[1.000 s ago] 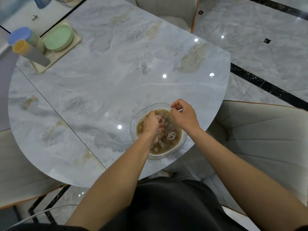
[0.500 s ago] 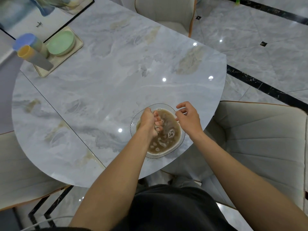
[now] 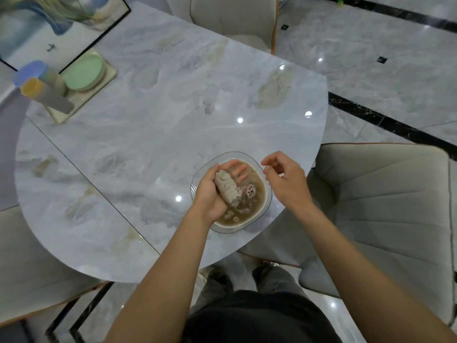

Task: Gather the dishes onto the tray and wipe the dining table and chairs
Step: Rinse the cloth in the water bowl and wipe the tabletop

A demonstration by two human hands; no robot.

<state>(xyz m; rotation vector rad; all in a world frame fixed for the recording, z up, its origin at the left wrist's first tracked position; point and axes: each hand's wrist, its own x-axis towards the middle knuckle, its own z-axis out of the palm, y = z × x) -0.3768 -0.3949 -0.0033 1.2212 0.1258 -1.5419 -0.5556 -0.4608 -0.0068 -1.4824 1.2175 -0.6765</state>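
A clear glass bowl (image 3: pixel 268 194) of murky brown soapy water stands at the near edge of the marble dining table (image 3: pixel 153 134). My left hand (image 3: pixel 212 191) is over the bowl, palm turned up, and a wet, rolled grey cloth (image 3: pixel 226 188) lies in it with the fingers partly straightened. My right hand (image 3: pixel 284 180) hovers just right of the bowl, fingers loosely curled, holding nothing. At the far left a beige tray (image 3: pixel 86 95) carries green plates (image 3: pixel 84 71) and stacked cups (image 3: pixel 37 81) with blue and yellow rims.
A beige upholstered chair (image 3: pixel 376 206) stands close on the right, another (image 3: pixel 235 18) at the far side, and a third (image 3: pixel 32 280) at the near left. A framed picture (image 3: pixel 49 26) leans at the top left. Glossy tiled floor (image 3: pixel 383 70) lies to the right.
My left hand was a fist squeezing the cloth in the bowl; it has turned palm up and loosened, showing the rolled cloth. My right hand has drawn away from the bowl's rim.
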